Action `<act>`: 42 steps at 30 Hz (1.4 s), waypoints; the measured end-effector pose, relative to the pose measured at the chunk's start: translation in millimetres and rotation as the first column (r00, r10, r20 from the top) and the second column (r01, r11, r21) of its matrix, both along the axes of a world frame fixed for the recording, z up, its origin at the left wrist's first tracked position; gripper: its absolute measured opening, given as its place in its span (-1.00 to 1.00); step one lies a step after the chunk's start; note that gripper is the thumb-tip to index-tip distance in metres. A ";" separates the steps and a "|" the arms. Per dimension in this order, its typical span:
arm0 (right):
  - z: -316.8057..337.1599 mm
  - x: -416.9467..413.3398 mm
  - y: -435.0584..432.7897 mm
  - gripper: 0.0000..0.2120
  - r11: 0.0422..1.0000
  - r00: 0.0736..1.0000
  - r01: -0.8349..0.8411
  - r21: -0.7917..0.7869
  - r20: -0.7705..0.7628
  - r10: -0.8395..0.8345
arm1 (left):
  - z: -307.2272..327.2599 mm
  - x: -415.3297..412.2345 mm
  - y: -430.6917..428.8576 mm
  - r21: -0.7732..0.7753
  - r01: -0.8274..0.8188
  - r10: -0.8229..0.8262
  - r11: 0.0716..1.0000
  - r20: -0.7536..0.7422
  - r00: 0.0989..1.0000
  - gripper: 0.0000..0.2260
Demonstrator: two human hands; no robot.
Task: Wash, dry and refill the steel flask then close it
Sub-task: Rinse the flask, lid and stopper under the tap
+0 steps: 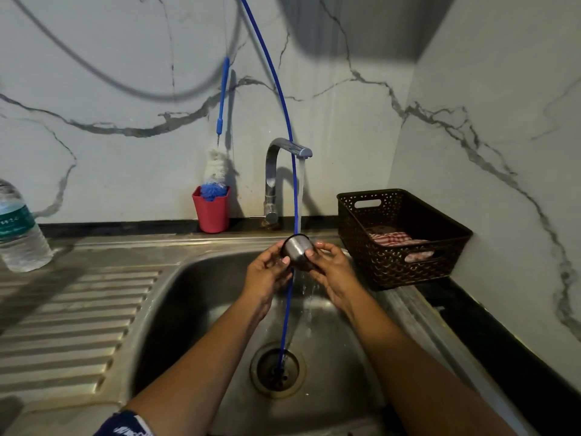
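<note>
A small steel cup-shaped flask cap [297, 250] is held over the sink [195, 278], under the water running from the tap [283, 152]. My left hand [267, 272] grips its left side and my right hand [333, 272] grips its right side, thumbs on top. Its open end tilts up and away toward the stream. Water falls from it into the basin. The flask body is not in view.
A thin blue tube [290, 184] hangs down past the tap into the drain [278, 369]. A red cup [211, 212] holds a bottle brush [217, 171] by the wall. A plastic water bottle [17, 231] stands at left. A dark basket [399, 237] with a checked cloth [391, 238] sits at right.
</note>
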State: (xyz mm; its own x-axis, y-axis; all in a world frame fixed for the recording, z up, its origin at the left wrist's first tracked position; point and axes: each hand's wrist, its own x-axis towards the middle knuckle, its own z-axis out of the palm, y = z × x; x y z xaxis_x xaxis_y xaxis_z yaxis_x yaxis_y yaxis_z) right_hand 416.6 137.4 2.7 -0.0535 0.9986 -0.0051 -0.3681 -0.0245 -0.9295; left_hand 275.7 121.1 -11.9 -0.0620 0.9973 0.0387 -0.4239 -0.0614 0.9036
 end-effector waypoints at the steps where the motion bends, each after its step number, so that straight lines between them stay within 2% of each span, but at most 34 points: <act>1: 1.3 0.0 -0.3 -0.67 1.000 1.000 -0.028 -0.007 0.007 0.028 | -0.9 -1.4 0.7 0.022 -0.014 0.013 1.000 0.005 1.000 -0.68; 3: 2.3 0.5 -1.2 -0.66 0.997 0.996 -0.069 -0.031 0.055 0.071 | -2.1 -2.8 1.1 0.057 -0.023 0.023 0.998 -0.004 1.000 -0.72; 6: -2.3 -0.5 -3.4 -0.64 0.995 0.990 -0.084 -0.046 0.110 0.088 | -6.6 -1.9 3.4 0.104 -0.020 0.034 0.994 -0.131 0.991 -0.72; 8: -7.7 -3.1 -2.7 -0.61 0.998 0.986 -0.065 -0.007 0.155 0.065 | -8.7 1.5 3.7 0.131 -0.003 0.024 0.991 -0.162 0.987 -0.66; 11: -12.8 -1.7 2.2 -0.53 0.997 0.973 -0.054 0.055 0.228 0.040 | -10.4 -1.4 4.2 0.075 -0.015 0.026 0.997 -0.145 0.989 -0.54; 14: -9.5 6.2 0.4 -0.49 0.992 0.956 -0.122 0.039 0.273 0.107 | -8.2 -8.1 1.4 0.088 0.045 -0.018 0.995 -0.289 0.957 -0.62; 17: -3.9 4.6 -7.1 -0.49 0.986 0.919 -0.161 0.032 0.370 0.138 | -2.6 -14.6 -3.2 0.072 0.048 -0.017 0.996 -0.384 0.923 -0.61; 20: 11.9 -0.2 -12.7 -0.53 0.985 0.881 -0.160 0.065 0.459 0.113 | 12.2 -22.6 -10.5 0.035 0.016 -0.002 0.999 -0.360 0.933 -0.71; 23: 36.5 -3.2 -25.8 -0.59 0.986 0.869 -0.162 0.026 0.478 0.131 | 32.6 -26.3 -26.4 -0.081 -0.013 -0.012 0.997 -0.296 0.955 -0.86; 26: 53.0 -8.0 -42.0 -0.65 0.988 0.785 -0.146 0.049 0.614 0.085 | 46.2 -29.7 -41.3 -0.221 -0.060 0.011 0.973 -0.217 0.976 -0.78; 28: 60.0 -12.6 -51.6 -0.62 0.980 0.721 -0.198 0.037 0.682 0.120 | 50.2 -33.5 -46.9 -0.277 -0.067 0.014 0.958 -0.190 0.982 -0.72; 31: 72.7 -22.2 -76.1 -0.59 0.973 0.717 -0.229 0.000 0.676 0.169 | 57.5 -38.5 -69.3 -0.338 -0.026 -0.031 0.941 -0.162 0.986 -0.65; 33: 82.2 -30.2 -88.3 -0.59 0.976 0.702 -0.216 0.009 0.696 0.149 | 63.0 -42.5 -81.9 -0.360 -0.005 -0.074 0.933 -0.207 0.976 -0.62; 34: 87.1 -33.5 -92.2 -0.60 0.978 0.685 -0.208 0.007 0.715 0.141 | 67.0 -44.4 -86.5 -0.364 -0.007 -0.100 0.932 -0.275 0.956 -0.61; 36: 96.5 -38.2 -98.6 -0.62 0.980 0.639 -0.197 0.000 0.759 0.128 | 76.0 -48.8 -94.9 -0.316 -0.087 -0.066 0.945 -0.443 0.894 -0.64; 38: 108.0 -41.7 -100.8 -0.65 0.979 0.580 -0.205 0.015 0.807 0.110 | 85.7 -56.1 -99.4 -0.150 -0.170 0.062 0.974 -0.547 0.835 -0.76; 40: 123.9 -44.7 -103.1 -0.70 0.969 0.548 -0.232 0.079 0.834 0.063 | 102.1 -65.1 -109.1 -0.003 -0.112 0.090 0.994 -0.576 0.813 -0.77; 42: 139.0 -48.7 -105.5 -0.69 0.948 0.566 -0.229 0.220 0.822 -0.055 | 120.4 -75.0 -122.1 0.085 -0.009 0.059 0.996 -0.612 0.789 -0.73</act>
